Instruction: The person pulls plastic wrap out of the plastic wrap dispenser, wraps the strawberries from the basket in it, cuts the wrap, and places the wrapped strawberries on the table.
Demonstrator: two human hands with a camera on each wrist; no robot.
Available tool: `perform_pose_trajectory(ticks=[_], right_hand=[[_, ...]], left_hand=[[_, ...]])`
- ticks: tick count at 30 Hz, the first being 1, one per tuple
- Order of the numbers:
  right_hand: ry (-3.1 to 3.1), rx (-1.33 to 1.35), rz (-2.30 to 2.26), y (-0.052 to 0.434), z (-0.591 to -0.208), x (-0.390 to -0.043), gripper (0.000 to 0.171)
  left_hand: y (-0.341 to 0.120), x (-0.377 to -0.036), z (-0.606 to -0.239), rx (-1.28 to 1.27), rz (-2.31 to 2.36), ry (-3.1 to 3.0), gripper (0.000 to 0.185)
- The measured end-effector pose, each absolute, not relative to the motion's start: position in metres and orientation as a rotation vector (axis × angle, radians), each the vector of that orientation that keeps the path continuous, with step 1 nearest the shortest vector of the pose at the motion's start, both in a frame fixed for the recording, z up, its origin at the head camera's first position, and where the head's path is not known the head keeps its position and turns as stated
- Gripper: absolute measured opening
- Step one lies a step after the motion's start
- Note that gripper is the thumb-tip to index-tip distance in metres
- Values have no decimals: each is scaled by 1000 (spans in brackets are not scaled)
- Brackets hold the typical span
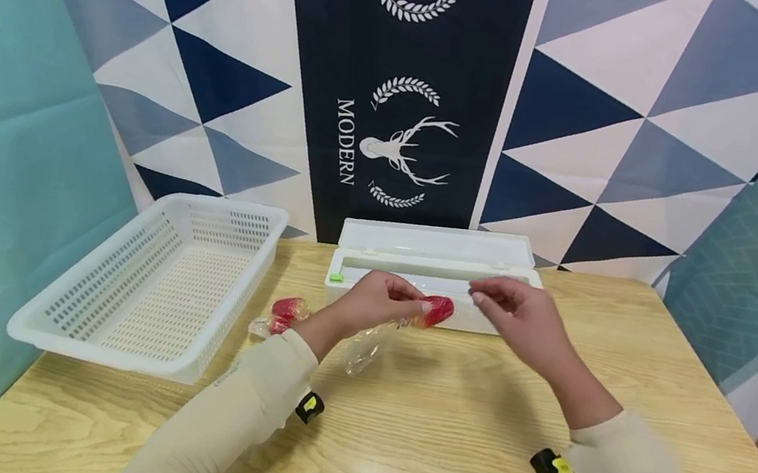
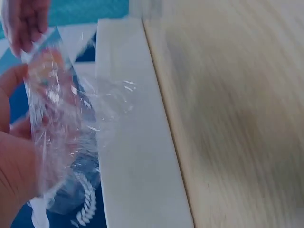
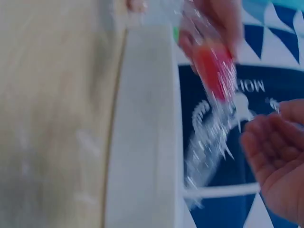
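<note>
In the head view my left hand pinches a red, fruit-like piece in clear plastic film. Loose film hangs below that hand, and in the right wrist view it trails from the red piece. My right hand hovers to the right, apart from the piece, its fingers loosely bent with nothing between them. Behind both hands stands a long white box, its lid raised and a small green part at its left front. The hands hide part of its front.
At the left sits a white slotted basket. Between it and my left forearm lie red and yellowish pieces in film. The wooden table runs up to a patterned cloth behind the box.
</note>
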State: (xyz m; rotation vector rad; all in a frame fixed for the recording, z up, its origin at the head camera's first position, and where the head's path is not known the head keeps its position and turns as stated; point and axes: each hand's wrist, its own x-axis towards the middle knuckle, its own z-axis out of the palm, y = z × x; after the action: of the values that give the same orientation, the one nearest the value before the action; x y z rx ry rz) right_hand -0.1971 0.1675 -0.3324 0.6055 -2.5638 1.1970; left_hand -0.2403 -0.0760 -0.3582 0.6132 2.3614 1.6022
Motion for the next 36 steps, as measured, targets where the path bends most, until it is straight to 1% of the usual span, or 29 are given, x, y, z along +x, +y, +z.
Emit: perform_pose_trajectory(ticks=[4, 11, 14, 18, 21, 24, 25, 28, 29, 30, 32, 36], right_hand=[[-2671, 576, 1166, 155, -340, -193, 32], [-2669, 504, 1381, 153, -349, -190, 43], [-2646, 516, 1460, 153, -353, -187, 47], [-2592, 505, 1508, 154, -354, -182, 47], [-2543, 508, 1561, 156, -353, -179, 45], [-2486, 550, 1672, 158, -351, -177, 45], [-2468, 563, 1705, 159, -351, -176, 45], [-2424, 616, 1820, 160, -351, -175, 47], [-2419, 631, 1839, 161, -351, -175, 47], [-2418, 643, 1851, 161, -352, -175, 47], [-2421, 660, 1868, 161, -353, -175, 48], [-2431, 656, 1856, 160, -354, -175, 45]], left_hand=[[-67, -230, -355, 597, 1615, 2447, 26], [-61, -219, -348, 762, 1570, 2442, 25], [-61, -215, -344, 830, 1535, 2443, 29], [-61, -214, -340, 835, 1520, 2478, 31], [-64, -219, -337, 805, 1522, 2522, 26], [-68, -228, -337, 834, 1506, 2508, 25], [-69, -232, -337, 856, 1502, 2489, 28], [-72, -240, -338, 941, 1523, 2370, 50], [-72, -241, -338, 967, 1521, 2341, 55], [-72, -242, -338, 985, 1531, 2313, 55], [-73, -243, -338, 991, 1547, 2291, 48], [-75, -241, -339, 921, 1565, 2338, 17]])
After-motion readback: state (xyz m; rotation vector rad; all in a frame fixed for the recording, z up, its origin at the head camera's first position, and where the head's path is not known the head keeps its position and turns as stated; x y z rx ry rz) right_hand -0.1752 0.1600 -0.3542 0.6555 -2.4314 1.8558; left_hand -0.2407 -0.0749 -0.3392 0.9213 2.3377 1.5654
